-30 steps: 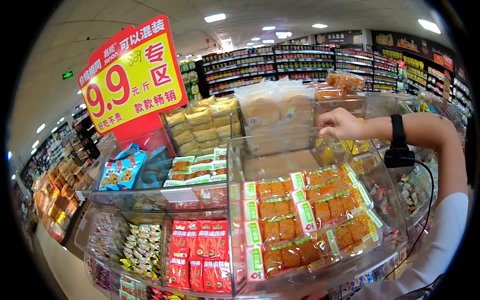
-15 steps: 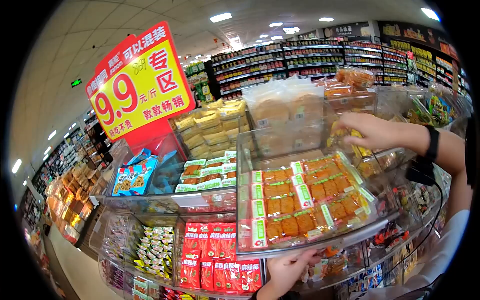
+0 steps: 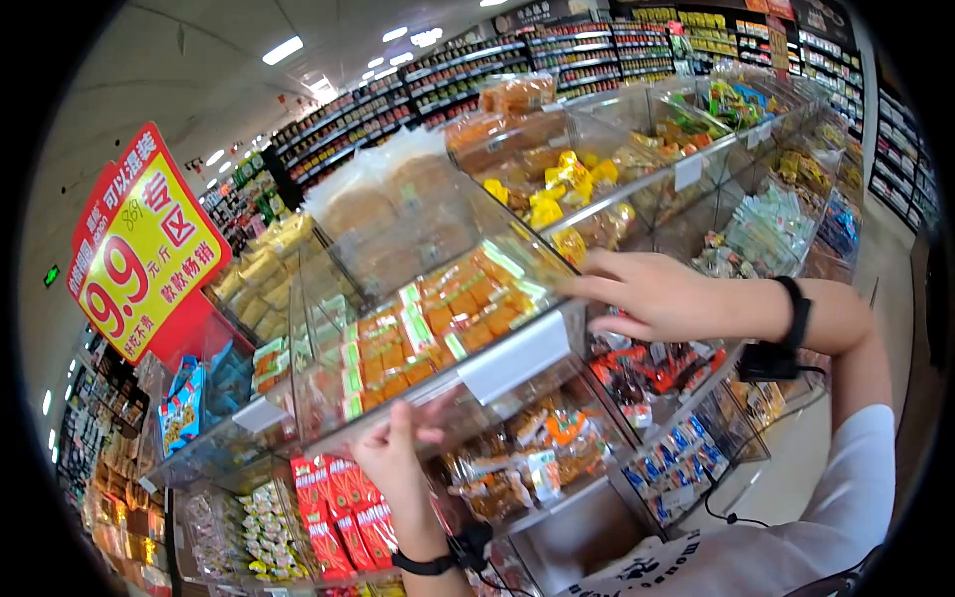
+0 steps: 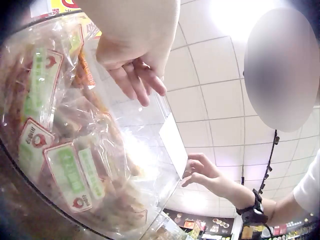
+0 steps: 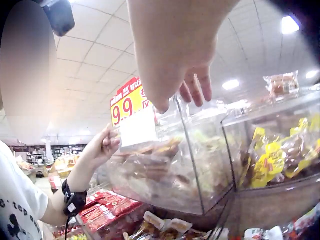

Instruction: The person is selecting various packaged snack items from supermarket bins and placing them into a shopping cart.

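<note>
A clear plastic bin (image 3: 328,423) holds flat, see-through packets of orange-brown snack pieces (image 3: 468,298) with green and white labels. My left hand (image 3: 393,463) is at the bin's front edge, toward its left side, its fingers loosely bent and holding nothing. At the front right corner is my right hand (image 3: 647,294), its fingers extended toward the bin wall. A blank white label (image 3: 517,360) on the bin's front lies between the two hands. In the left wrist view, the right hand (image 4: 205,175) has its fingertips right by that label.
Red snack packets (image 3: 343,512) fill a compartment at lower left. Below the bin, a shelf holds brown snack bags (image 3: 527,463). Yellow-wrapped snacks (image 3: 562,194) sit in the bin behind right. A red and yellow price sign (image 3: 144,244) stands at left, and stocked shelves line the back.
My view has swung to the right. The right hand has come from above the bin's back right down to its front corner. The left hand has risen from below the bin to its front edge.
</note>
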Demonstrator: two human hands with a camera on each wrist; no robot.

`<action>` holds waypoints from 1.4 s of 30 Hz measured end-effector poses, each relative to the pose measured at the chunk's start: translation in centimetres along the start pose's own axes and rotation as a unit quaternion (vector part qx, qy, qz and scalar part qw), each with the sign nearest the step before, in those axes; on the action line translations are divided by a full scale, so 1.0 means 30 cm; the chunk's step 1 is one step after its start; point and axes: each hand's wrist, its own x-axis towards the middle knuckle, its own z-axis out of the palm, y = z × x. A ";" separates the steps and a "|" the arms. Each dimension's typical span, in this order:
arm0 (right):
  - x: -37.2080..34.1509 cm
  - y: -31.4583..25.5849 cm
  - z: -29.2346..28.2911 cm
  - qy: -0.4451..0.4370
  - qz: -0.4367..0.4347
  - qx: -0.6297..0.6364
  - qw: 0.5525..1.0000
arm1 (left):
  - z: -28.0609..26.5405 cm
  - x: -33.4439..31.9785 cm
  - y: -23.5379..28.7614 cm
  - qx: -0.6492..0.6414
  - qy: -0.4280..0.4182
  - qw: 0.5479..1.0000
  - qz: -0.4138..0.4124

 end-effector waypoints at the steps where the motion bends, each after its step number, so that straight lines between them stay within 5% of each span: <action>1: 0.020 0.000 0.045 0.034 0.037 0.008 0.999 | 0.004 0.001 0.008 0.012 0.012 1.000 -0.019; 5: 0.066 0.026 0.122 0.135 0.090 0.052 0.985 | -0.001 0.057 0.030 0.035 -0.018 0.999 -0.020; 8: 0.085 0.021 0.158 0.251 0.036 -0.064 0.965 | -0.021 0.104 -0.024 0.007 -0.029 0.999 -0.031; 11: 0.111 0.019 0.195 0.236 0.019 -0.143 0.961 | -0.028 0.112 -0.047 0.063 -0.030 0.994 -0.078; 17: 0.203 0.110 0.307 0.300 0.013 -0.259 0.918 | 0.011 0.252 -0.181 -0.049 -0.035 0.997 -0.050; 27: 0.363 0.195 0.459 0.252 0.053 -0.405 0.877 | 0.010 0.401 -0.303 -0.106 -0.040 0.987 -0.111; 36: 0.286 0.114 0.434 0.208 0.117 -0.324 0.915 | 0.008 0.348 -0.263 -0.088 -0.081 0.978 -0.172; 38: 0.232 0.008 0.399 0.208 0.115 -0.139 0.961 | 0.004 0.249 -0.211 -0.065 -0.131 0.969 -0.198; 42: 0.032 -0.296 0.177 0.161 -0.075 0.060 0.982 | 0.004 -0.070 -0.137 0.010 -0.276 0.949 -0.152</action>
